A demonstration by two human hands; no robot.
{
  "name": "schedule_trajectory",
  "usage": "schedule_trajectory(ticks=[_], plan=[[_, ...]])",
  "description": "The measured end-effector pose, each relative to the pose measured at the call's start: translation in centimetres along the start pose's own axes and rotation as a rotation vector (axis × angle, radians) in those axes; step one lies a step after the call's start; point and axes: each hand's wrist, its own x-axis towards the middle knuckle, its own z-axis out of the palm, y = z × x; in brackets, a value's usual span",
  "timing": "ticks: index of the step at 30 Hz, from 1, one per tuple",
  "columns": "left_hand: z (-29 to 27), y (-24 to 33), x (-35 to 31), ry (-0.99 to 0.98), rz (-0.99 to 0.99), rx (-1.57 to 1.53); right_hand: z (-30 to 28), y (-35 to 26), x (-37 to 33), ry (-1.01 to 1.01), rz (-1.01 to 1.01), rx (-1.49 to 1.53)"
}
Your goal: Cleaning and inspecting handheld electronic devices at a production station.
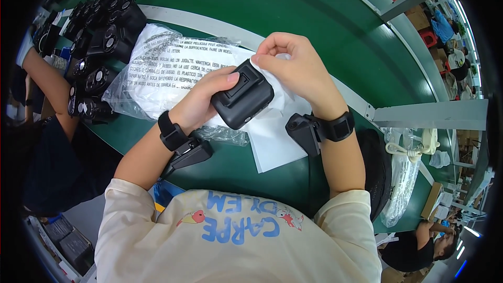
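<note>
A black box-shaped device [243,94], with rounded corners and a raised rectangular part on its face, is gripped in my left hand [209,91]; the thumb presses on its upper edge. My right hand [296,68] is closed in a pinch at the device's top corner, on a bit of thin white sheet [283,91] that hangs behind the device. Whether this sheet is cloth, paper or film, I cannot tell. Beneath my hands lie printed white plastic bags [167,68] and white paper [275,147] on the green table [236,165].
Several black devices with round lenses [105,47] stand clustered at the far left. Another person's arm [50,84] reaches in beside them. A grey metal post [432,115] and a clear bag with printing [401,188] are to the right. Black strapped units [304,128] sit on both my wrists.
</note>
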Motion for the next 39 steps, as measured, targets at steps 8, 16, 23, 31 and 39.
schedule_trajectory(ticks=[8,16,23,31,39], plan=[[-0.1,0.1,-0.2,0.041,-0.057,-0.175,-1.1,-1.0,-0.4,-0.072,-0.043,-0.005],[-0.1,0.5,-0.1,0.071,-0.004,-0.306,-1.0,-0.8,-0.5,-0.014,-0.109,0.071],[-1.5,0.3,0.0,-0.074,-0.08,-0.576,-0.3,-0.4,-0.4,0.037,-0.207,0.218],[-2.1,-0.1,0.2,-0.357,-0.047,-0.72,1.6,0.7,-0.1,0.068,-0.385,0.201],[-2.7,-0.5,-0.2,-0.298,-0.155,-0.766,1.8,2.3,0.4,-0.016,-0.498,0.034]])
